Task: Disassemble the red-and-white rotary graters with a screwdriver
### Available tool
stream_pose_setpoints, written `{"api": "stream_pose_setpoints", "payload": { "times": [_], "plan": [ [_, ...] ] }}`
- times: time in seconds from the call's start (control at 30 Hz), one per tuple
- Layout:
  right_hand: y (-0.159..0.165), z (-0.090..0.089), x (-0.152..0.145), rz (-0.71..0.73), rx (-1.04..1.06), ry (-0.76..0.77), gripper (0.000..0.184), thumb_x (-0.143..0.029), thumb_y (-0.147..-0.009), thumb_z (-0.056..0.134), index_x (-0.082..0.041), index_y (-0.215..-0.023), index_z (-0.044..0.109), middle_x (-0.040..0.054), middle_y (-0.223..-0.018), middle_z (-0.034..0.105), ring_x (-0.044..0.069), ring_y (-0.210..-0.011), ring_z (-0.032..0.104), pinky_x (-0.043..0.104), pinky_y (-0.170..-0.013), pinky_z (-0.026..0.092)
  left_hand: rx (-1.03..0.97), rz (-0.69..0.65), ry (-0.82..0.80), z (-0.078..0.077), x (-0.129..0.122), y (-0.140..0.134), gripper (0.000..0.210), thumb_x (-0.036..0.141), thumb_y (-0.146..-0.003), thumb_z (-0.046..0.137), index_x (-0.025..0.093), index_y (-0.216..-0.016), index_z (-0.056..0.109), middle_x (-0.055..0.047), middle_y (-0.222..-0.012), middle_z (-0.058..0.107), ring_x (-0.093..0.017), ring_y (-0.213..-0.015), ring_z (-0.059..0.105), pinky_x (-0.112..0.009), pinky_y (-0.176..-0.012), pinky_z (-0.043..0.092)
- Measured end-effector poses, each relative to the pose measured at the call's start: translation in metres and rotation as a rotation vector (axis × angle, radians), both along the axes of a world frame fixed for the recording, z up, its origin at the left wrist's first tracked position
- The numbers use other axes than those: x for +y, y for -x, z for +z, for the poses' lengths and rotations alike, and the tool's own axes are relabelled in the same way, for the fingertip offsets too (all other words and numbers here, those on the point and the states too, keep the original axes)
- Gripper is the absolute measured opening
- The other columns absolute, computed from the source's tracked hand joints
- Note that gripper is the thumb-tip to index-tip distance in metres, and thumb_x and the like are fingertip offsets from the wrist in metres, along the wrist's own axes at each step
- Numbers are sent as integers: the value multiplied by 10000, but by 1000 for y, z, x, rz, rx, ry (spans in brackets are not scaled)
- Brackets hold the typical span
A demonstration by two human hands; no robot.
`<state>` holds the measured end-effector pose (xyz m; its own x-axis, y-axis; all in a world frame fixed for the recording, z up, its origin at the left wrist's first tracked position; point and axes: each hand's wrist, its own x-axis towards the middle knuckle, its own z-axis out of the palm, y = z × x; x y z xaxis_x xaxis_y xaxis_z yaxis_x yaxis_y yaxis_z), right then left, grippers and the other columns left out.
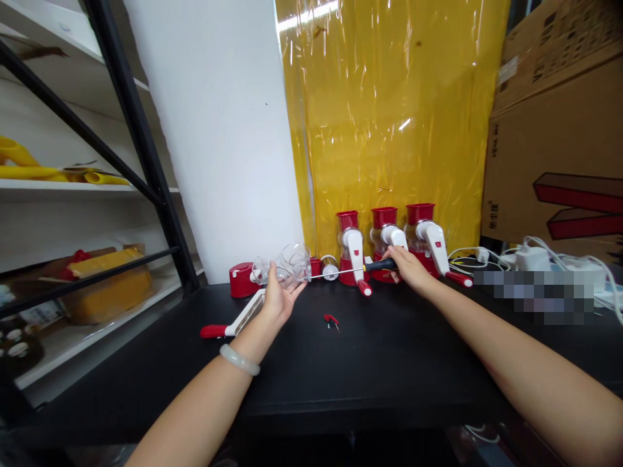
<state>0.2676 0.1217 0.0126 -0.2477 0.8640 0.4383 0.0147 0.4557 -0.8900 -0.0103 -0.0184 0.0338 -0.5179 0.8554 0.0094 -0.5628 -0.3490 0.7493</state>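
My left hand [280, 298] is closed around a clear plastic housing [294, 263], held above the black table. My right hand [409, 267] grips a screwdriver [379, 264] by its black and yellow handle. Its long metal shaft points left, with the tip at the housing's right side; whether it touches a screw I cannot tell. Below lie small red parts with metal pins [331, 320]. Beside my left hand rests a white crank arm with a red handle [214, 331], and behind it stands a red base [241, 279]. A metal drum [330, 267] lies behind the shaft.
Three red and white rotary graters [351, 250] stand along the back of the black table [379, 370]. White cables and adapters [535, 259] lie at the right, beneath a large cardboard box [555, 143]. A shelf rack with a black frame [146, 130] borders the left side.
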Motion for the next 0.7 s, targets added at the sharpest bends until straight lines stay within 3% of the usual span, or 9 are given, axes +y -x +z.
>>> {"api": "stream_pose_setpoints", "payload": {
  "times": [0.1, 0.23, 0.3, 0.43, 0.57, 0.63, 0.7],
  "plan": [
    [1, 1, -4, -12, 19, -6, 334, -547, -782, 621, -225, -795, 533, -64, -479, 451, 96, -399, 409, 238, -415, 359, 4, 9, -6, 0, 0, 0, 439, 510, -944, 489, 180, -1216, 586, -145, -1127, 667, -233, -975, 686, -422, -893, 560],
    [4, 5, -9, 90, 266, 126, 370, -381, -612, 771, -238, -863, 540, -36, -754, 561, 124, -633, 579, 279, -577, 527, 1, 5, 0, -1, 0, 0, 438, 510, -940, 497, 166, -1196, 585, -145, -1094, 670, -232, -938, 692, -428, -876, 568],
    [4, 7, -11, 129, 313, 154, 403, -343, -565, 792, -242, -865, 542, -25, -819, 562, 151, -734, 609, 300, -622, 552, -4, 3, 7, -1, 1, 0, 434, 511, -938, 501, 167, -1189, 585, -143, -1076, 671, -229, -923, 695, -427, -874, 569],
    [2, 6, -9, 57, 205, 80, 346, -495, -676, 721, -230, -824, 554, -1, -820, 583, 160, -721, 600, 296, -591, 535, -7, 14, 6, -1, 1, 0, 435, 506, -938, 505, 163, -1195, 576, -144, -1073, 674, -234, -939, 696, -427, -883, 566],
    [-1, 2, -4, 10, -18, -9, 428, -639, -830, 499, -216, -794, 556, -26, -537, 502, 129, -456, 480, 270, -445, 406, -16, 14, -2, -1, 1, 1, 444, 511, -938, 503, 172, -1216, 572, -143, -1091, 682, -239, -976, 690, -430, -897, 558],
    [0, 0, -3, -1, -40, -27, 415, -629, -822, 523, -216, -797, 556, -47, -510, 468, 102, -398, 402, 252, -407, 336, -21, 12, -4, -1, 1, 2, 447, 512, -936, 508, 177, -1224, 571, -142, -1092, 683, -240, -978, 690, -431, -896, 558],
    [1, 1, -3, -4, 50, -6, 367, -575, -762, 625, -218, -809, 555, -40, -616, 520, 92, -452, 438, 245, -435, 382, -24, 11, -8, -1, 0, 1, 441, 507, -936, 511, 185, -1231, 566, -139, -1093, 683, -235, -964, 694, -427, -891, 560]
  ]
}}
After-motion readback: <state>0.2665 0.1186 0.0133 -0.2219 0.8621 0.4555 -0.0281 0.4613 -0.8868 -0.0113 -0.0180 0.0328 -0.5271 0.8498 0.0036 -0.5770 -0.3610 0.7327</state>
